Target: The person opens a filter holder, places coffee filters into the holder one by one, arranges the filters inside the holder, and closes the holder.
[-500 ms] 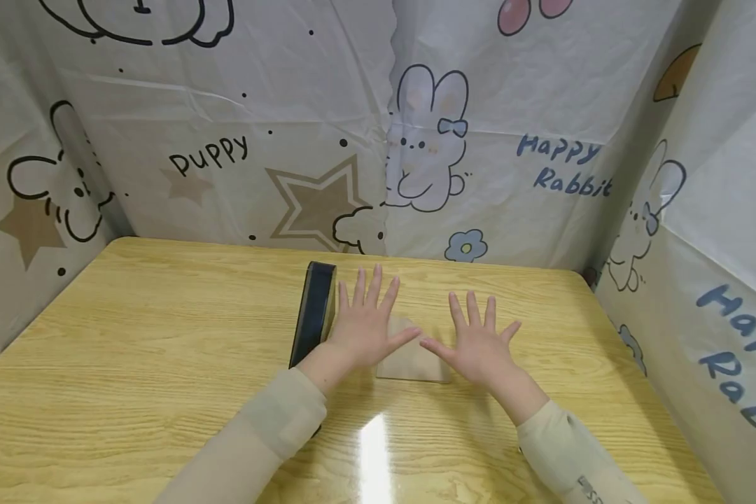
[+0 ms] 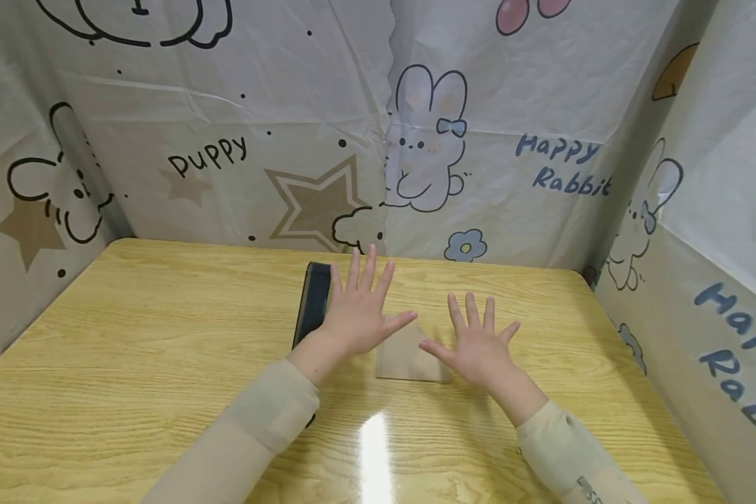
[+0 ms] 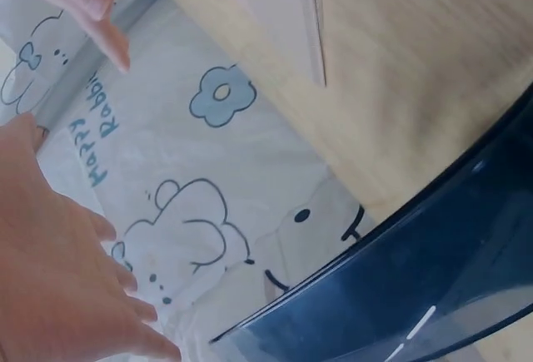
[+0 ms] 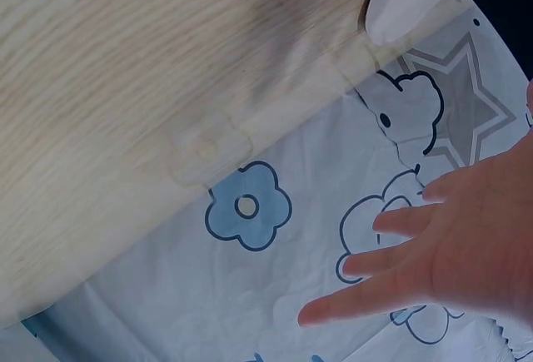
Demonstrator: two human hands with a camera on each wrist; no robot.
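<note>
Both hands hover over the table with fingers spread and straight, palms down, holding nothing. My left hand (image 2: 357,318) is just right of a long, dark glossy slab (image 2: 313,301) standing on its edge; the wrist and sleeve cover part of it. In the left wrist view that slab (image 3: 408,270) is dark blue with a curved outline. Between the hands lies a flat pale square piece (image 2: 409,360), its kind unclear. My right hand (image 2: 479,350) sits at its right, the thumb overlapping its edge in the head view. The right wrist view shows the same hand (image 4: 466,245) holding nothing.
A wood-grain table (image 2: 164,336) spreads out below. Printed cloth walls (image 2: 227,91) with rabbits, stars and lettering close it in at the back, left and right. A bright light reflection falls on the tabletop near the front.
My left hand has shifted a little farther forward and slightly left, away from the right hand. The right hand stays where it was, fingers still spread.
</note>
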